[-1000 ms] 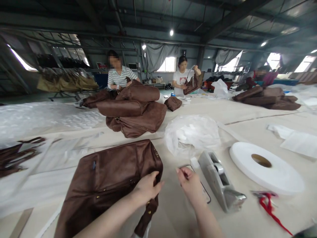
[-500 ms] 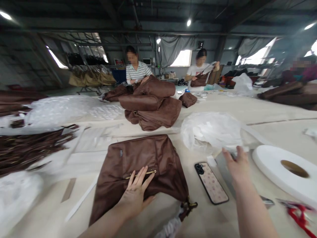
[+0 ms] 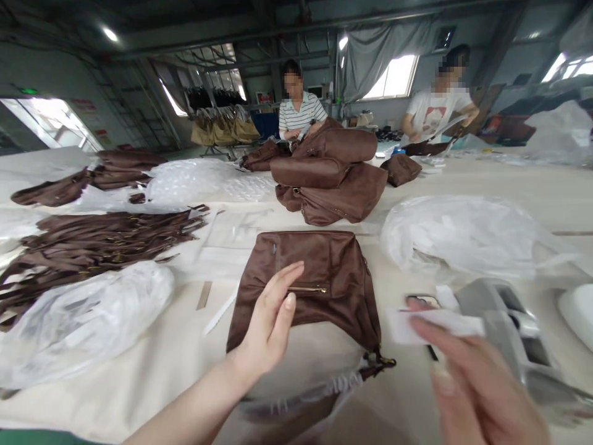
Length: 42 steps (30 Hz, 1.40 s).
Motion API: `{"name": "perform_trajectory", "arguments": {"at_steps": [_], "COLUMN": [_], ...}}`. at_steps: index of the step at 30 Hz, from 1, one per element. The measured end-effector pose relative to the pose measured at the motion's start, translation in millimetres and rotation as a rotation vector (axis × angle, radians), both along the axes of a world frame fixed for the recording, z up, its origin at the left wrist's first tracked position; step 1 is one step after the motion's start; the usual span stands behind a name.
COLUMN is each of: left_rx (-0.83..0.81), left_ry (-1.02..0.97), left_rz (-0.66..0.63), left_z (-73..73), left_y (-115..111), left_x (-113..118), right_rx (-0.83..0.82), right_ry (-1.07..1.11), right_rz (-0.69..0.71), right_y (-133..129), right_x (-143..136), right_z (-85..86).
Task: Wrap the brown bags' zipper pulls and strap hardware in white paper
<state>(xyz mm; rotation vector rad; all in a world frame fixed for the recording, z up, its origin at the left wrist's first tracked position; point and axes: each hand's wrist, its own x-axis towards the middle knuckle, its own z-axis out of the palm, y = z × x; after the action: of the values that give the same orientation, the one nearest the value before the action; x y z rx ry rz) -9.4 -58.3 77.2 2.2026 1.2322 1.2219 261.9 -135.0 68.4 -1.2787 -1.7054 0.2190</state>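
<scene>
A brown leather handbag (image 3: 306, 259) lies flat in front of me, its gold zipper (image 3: 319, 290) across the face. My left hand (image 3: 273, 315) is held over the bag's left part, fingers stretched out and thumb apart, holding nothing. Between the thumb and fingers of my right hand (image 3: 482, 377) is a short white strip (image 3: 435, 326), blurred by motion; whether it is paper or tape I cannot tell. A phone (image 3: 424, 301) lies mostly hidden behind that hand. Below the bag, its strap (image 3: 319, 395) is partly wrapped in clear plastic.
Right of my right hand stands a grey plastic device (image 3: 504, 321), beside a white roll (image 3: 579, 315). A plastic bag of white pieces (image 3: 458, 235) sits beyond. Brown bags (image 3: 333, 179) are piled ahead; brown straps (image 3: 106, 241) lie left. Two people (image 3: 303, 111) work across the table.
My left hand has lifted off the bag's zipper area. My right hand has come back from the grey device towards me with the white strip. The view has swung left.
</scene>
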Motion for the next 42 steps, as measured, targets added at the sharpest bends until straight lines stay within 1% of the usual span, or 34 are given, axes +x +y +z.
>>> {"name": "perform_trajectory", "arguments": {"at_steps": [2, 4, 6, 8, 9, 10, 12, 15, 17, 19, 22, 25, 27, 29, 31, 33, 36, 39, 41, 42], "left_rx": [-0.026, -0.144, -0.322, -0.484, -0.54, -0.577, -0.605, -0.635, -0.678, -0.727, -0.793, -0.823, -0.805, -0.773, -0.755, -0.754, -0.778, -0.8, -0.804, -0.803], "left_ry": [-0.066, -0.089, -0.14, -0.228, -0.276, -0.32, -0.39, -0.514, -0.581, -0.589, -0.538, -0.485, -0.42, -0.358, -0.339, -0.349, -0.363, -0.373, -0.37, -0.366], "left_rz": [-0.041, -0.125, -0.158, -0.102, -0.057, -0.008, 0.108, 0.286, 0.379, 0.441, 0.496, 0.518, 0.516, 0.504, 0.481, 0.444, 0.381, 0.361, 0.355, 0.348], "left_z": [11.2, 12.4, 6.4, -1.3, -4.2, -5.8, -4.7, 4.0, 9.1, 10.0, 2.7, -10.5, -19.4, -26.7, -32.0, -35.7, -39.3, -40.9, -40.6, -40.1], "left_y": [-17.4, -29.3, -34.6, -34.6, -33.6, -32.4, -30.7, -33.7, -40.2, -49.4, -64.4, -75.1, -77.8, -77.3, -75.0, -72.3, -68.4, -64.0, -60.7, -58.9], "left_x": [-0.9, 2.0, 7.1, 8.9, 6.6, 1.4, -18.0, -61.4, -90.4, -114.5, -141.2, -158.9, -164.8, -164.9, -159.9, -151.9, -140.2, -132.1, -128.0, -125.8], "right_rx": [-0.095, -0.253, -0.385, -0.45, -0.456, -0.447, -0.402, -0.356, -0.383, -0.409, -0.394, -0.407, -0.432, -0.463, -0.526, -0.593, -0.618, -0.629, -0.64, -0.642], "right_ry": [0.082, 0.169, 0.235, 0.269, 0.276, 0.274, 0.24, 0.09, -0.048, -0.172, -0.308, -0.412, -0.501, -0.62, -0.734, -0.789, -0.761, -0.695, -0.593, -0.508], "right_rz": [0.252, 0.455, 0.591, 0.69, 0.713, 0.712, 0.64, 0.465, 0.397, 0.347, 0.291, 0.311, 0.3, 0.242, 0.18, 0.15, 0.15, 0.167, 0.185, 0.201], "right_y": [12.6, 26.4, 37.5, 45.0, 47.7, 50.1, 54.9, 65.1, 74.2, 84.2, 98.8, 114.7, 127.6, 141.3, 153.3, 161.1, 163.9, 160.0, 155.2, 152.0], "right_x": [-29.1, -52.3, -68.2, -76.4, -77.9, -77.9, -74.9, -68.8, -67.0, -68.0, -74.6, -88.3, -100.8, -114.0, -124.9, -131.1, -130.5, -121.7, -114.7, -111.7], "right_z": [6.2, 8.4, 7.2, 4.2, 2.4, 0.3, -5.1, -18.4, -30.3, -41.8, -51.7, -52.1, -52.4, -56.5, -64.6, -74.1, -84.0, -85.7, -85.2, -85.4]}}
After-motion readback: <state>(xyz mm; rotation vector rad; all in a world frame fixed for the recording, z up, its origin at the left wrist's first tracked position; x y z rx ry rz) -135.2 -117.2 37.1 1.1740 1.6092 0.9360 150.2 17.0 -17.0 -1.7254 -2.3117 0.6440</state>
